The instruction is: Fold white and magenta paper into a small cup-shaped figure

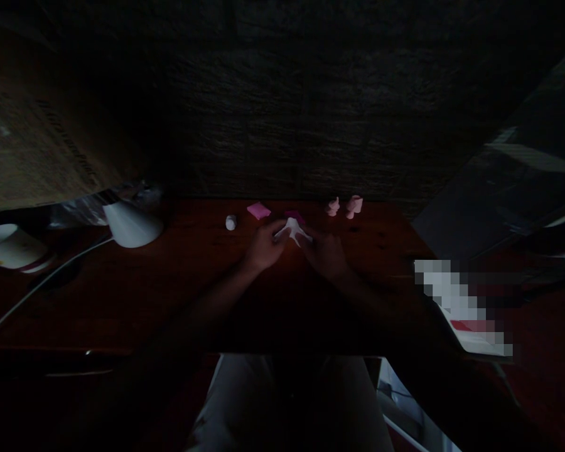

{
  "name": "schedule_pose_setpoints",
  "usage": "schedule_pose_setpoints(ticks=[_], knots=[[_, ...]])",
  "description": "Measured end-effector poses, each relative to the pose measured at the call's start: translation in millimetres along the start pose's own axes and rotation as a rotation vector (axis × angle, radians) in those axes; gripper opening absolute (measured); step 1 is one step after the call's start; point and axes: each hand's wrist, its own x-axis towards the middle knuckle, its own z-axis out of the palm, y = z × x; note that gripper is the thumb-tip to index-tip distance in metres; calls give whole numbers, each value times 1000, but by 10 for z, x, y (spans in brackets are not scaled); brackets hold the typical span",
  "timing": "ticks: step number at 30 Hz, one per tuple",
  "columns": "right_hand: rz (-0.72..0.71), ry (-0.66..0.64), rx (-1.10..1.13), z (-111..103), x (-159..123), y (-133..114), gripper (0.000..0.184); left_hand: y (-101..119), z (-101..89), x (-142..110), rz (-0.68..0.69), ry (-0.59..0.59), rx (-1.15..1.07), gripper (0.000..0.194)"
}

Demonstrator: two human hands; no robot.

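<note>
Both hands hold a soft white piece of what looks like modelling clay (292,230), spread out between them over the table. My left hand (265,246) pinches its left side, and my right hand (327,252) grips the right side with the thumb on top. Just behind the piece lies a dark magenta packet or sheet (294,216). A lighter pink packet (258,210) is beyond my left hand, with a small white lump (230,222) to its left. Two small pink shaped pieces, one pointed (333,207) and one broad-topped (354,206), stand at the back right.
The wooden table (188,263) is dim and ends at a dark textured wall (282,125). At left are a white cone-shaped lamp (132,225) with a cable, a paper cup (12,245) and a cardboard box (51,125). A partly blurred pale item (475,342) sits at the right edge.
</note>
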Motion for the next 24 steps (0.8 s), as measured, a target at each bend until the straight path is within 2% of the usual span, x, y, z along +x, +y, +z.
schedule_pose_setpoints(ticks=[4,12,17,24], knots=[[-2,26,34,6,4,-6,35,7,-16,8,-8,80,-53,27],[0,4,7,21,7,19,35,14,-37,5,-18,56,12,26],[-21,47,19,34,10,31,36,113,-109,4,64,48,60,41],[-11,39,-3,34,8,26,36,143,-191,24,167,12,208,35]])
